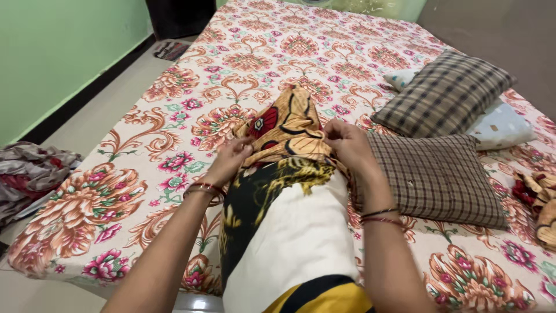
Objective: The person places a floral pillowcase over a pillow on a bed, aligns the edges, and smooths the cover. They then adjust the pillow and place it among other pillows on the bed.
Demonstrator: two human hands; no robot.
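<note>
Head view: your left hand [231, 157] and right hand [346, 145] each pinch an edge of the patterned pillow cover [288, 130], fingers closed on the orange, black and red cloth. The cover sits over the far end of a white pillow [295, 232], which lies lengthwise between your forearms on the floral bedsheet [174, 116]. Two checked pillows [440, 174] rest just to the right, one touching your right wrist.

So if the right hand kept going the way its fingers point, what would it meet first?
The right hand points left, pinching the patterned pillowcase; going on, it would likely meet the left hand, though depth is unclear.
</note>
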